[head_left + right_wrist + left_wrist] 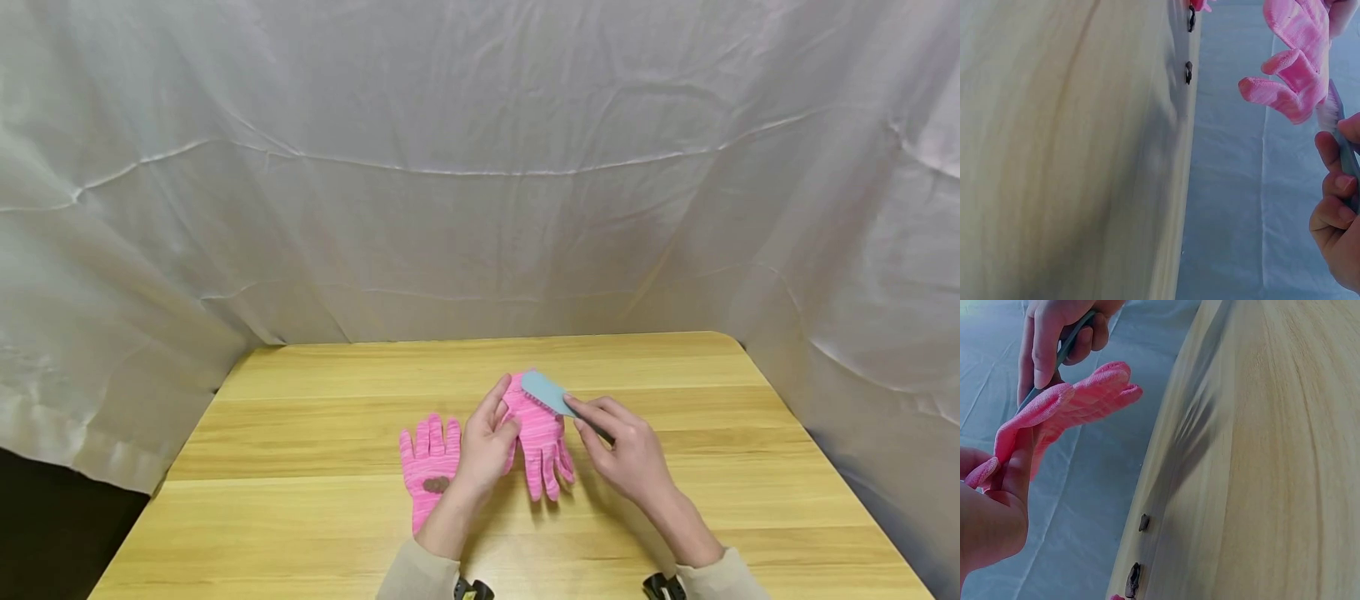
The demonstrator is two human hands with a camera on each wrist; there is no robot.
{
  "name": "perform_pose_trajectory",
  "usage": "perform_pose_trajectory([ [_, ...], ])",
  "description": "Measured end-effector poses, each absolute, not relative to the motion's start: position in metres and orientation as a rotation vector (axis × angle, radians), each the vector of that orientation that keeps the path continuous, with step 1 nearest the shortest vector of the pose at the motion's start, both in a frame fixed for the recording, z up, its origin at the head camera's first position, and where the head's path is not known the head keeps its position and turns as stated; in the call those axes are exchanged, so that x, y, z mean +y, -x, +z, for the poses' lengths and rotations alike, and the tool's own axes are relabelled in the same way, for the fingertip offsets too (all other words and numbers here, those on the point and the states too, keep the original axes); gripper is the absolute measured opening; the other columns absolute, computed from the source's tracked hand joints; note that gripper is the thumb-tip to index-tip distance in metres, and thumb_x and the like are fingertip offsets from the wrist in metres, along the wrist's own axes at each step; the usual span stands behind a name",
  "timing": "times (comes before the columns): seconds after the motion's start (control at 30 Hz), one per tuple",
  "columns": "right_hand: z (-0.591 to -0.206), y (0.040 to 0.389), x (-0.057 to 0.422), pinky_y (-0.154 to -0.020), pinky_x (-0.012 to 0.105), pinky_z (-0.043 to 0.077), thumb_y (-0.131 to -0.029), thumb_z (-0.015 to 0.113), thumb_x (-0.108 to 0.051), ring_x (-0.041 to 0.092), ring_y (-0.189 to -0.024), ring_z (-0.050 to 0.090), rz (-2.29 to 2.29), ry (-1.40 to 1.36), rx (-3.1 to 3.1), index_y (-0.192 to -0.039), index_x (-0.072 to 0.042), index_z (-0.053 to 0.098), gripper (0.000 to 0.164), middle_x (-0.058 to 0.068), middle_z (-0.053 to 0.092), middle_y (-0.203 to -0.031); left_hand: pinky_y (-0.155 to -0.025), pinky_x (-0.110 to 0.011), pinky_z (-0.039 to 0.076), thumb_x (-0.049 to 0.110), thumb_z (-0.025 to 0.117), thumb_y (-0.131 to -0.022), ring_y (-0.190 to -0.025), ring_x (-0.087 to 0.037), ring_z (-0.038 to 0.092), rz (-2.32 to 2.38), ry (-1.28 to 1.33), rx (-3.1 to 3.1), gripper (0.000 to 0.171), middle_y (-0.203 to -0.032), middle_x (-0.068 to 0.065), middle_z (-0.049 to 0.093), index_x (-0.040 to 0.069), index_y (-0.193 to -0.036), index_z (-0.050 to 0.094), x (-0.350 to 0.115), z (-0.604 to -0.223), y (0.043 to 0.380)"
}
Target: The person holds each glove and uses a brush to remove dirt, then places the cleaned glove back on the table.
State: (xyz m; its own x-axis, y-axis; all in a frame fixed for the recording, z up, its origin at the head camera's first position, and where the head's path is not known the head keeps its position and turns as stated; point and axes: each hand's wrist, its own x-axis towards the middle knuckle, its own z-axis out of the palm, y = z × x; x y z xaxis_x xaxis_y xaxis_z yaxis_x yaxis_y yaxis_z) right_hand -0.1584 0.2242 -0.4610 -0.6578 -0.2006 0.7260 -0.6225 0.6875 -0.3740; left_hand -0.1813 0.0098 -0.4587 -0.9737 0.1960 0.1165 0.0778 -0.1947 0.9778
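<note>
My left hand [483, 442] holds up a pink knit glove [538, 437] above the table, its fingers dangling toward the tabletop. In the left wrist view the thumb and fingers grip the cuff part of this glove [1047, 415]. A brush with a pale blue back [543, 390] and dark handle is gripped in my right hand [626, 446]. Its light bristles [1329, 112] lie against the held glove. A second pink glove [420, 454] lies on the table left of my left hand, fingers pointing away, with a brown patch [435, 484] on it.
All this is over a wood-grain table [300, 417]. Two small dark brown pieces [1133, 580] show near the table's edge in the wrist views. Grey-white cloth [480, 233] hangs around the back and sides.
</note>
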Motion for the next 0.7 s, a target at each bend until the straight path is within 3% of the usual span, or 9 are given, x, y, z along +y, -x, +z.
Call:
perform_pose_trajectory([
  [0.3, -0.462, 0.159, 0.226, -0.050, 0.012, 0.038, -0.085, 0.076, 0.002, 0.001, -0.063, 0.048, 0.828, -0.606, -2.228, -0.124, -0.006, 0.076, 0.039, 0.004, 0.074, -0.099, -0.119, -0.045, 0.032, -0.008, 0.051, -0.096, -0.151, -0.048, 0.025, 2.319, -0.292, 1.960, 0.067, -0.167, -0.025, 0.023, 0.005, -0.160, 0.036, 0.009, -0.459, 0.182],
  [0.43, -0.462, 0.158, 0.226, -0.051, 0.012, 0.038, -0.086, 0.076, 0.000, 0.001, -0.061, 0.045, 0.847, -0.579, -2.224, -0.124, -0.007, 0.076, 0.038, 0.005, 0.074, -0.101, -0.113, -0.034, 0.044, -0.007, 0.052, -0.097, -0.152, -0.046, 0.025, 2.309, -0.244, 1.968, 0.068, -0.169, -0.022, 0.022, 0.010, -0.161, 0.037, 0.007, -0.458, 0.182],
  [0.5, -0.461, 0.157, 0.224, -0.053, 0.014, 0.042, -0.086, 0.076, 0.001, 0.003, -0.064, 0.049, 0.874, -0.590, -2.208, -0.124, -0.006, 0.075, 0.039, 0.006, 0.074, -0.102, -0.100, -0.026, 0.055, -0.006, 0.052, -0.097, -0.152, -0.046, 0.026, 2.311, -0.234, 1.974, 0.068, -0.169, -0.020, 0.022, 0.011, -0.161, 0.038, 0.007, -0.458, 0.182],
  [0.6, -0.460, 0.156, 0.219, -0.057, 0.018, 0.048, -0.086, 0.076, 0.002, 0.006, -0.069, 0.054, 0.905, -0.634, -2.189, -0.126, -0.005, 0.074, 0.041, 0.006, 0.074, -0.103, -0.103, -0.025, 0.052, -0.007, 0.052, -0.096, -0.152, -0.045, 0.026, 2.306, -0.255, 1.978, 0.068, -0.169, -0.019, 0.024, 0.010, -0.161, 0.037, 0.007, -0.457, 0.182],
  [0.7, -0.460, 0.155, 0.215, -0.060, 0.021, 0.052, -0.085, 0.076, 0.002, 0.008, -0.073, 0.059, 0.894, -0.663, -2.192, -0.128, -0.006, 0.073, 0.043, 0.005, 0.074, -0.102, -0.115, -0.037, 0.042, -0.007, 0.052, -0.096, -0.151, -0.046, 0.027, 2.291, -0.294, 2.000, 0.067, -0.168, -0.019, 0.026, 0.007, -0.160, 0.037, 0.009, -0.458, 0.182],
])
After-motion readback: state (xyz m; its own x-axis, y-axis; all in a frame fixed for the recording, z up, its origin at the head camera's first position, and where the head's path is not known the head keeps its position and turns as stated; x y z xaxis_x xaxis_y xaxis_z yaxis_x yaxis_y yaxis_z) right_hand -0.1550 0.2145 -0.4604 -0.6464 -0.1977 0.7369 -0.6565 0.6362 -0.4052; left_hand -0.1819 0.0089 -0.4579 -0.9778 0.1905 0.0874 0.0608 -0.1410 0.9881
